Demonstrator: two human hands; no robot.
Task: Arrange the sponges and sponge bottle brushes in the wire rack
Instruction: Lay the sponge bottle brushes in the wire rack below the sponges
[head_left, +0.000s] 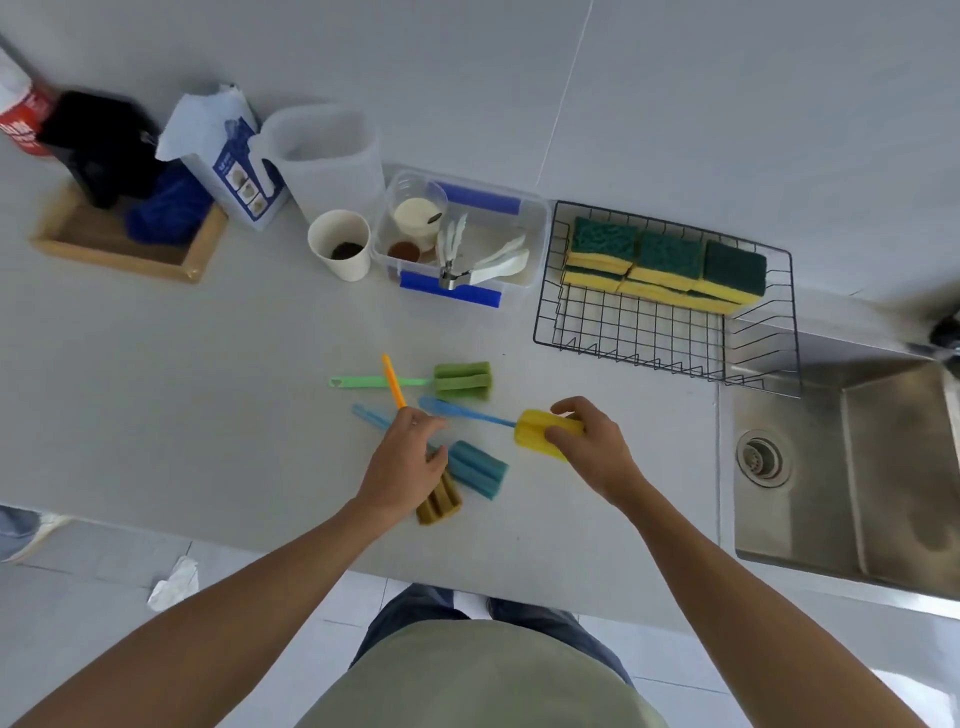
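A black wire rack (670, 358) stands on the counter beside the sink, with several yellow-and-green sponges (670, 265) stacked along its far side. In front of me lie several sponge bottle brushes. My right hand (587, 447) grips the yellow sponge head (535, 434) of the blue-handled brush. My left hand (410, 462) holds the orange handle (393, 382) of the brush with the olive-brown head (439, 504). A green brush (462, 381) and a blue-headed brush (478, 467) lie loose on the counter between my hands.
A clear plastic box (535, 218) with cups and utensils sits left of the rack, next to a paper cup (340, 244) and a translucent jug (327, 156). A wooden tray (124, 249) stands far left. The steel sink (852, 467) is at the right.
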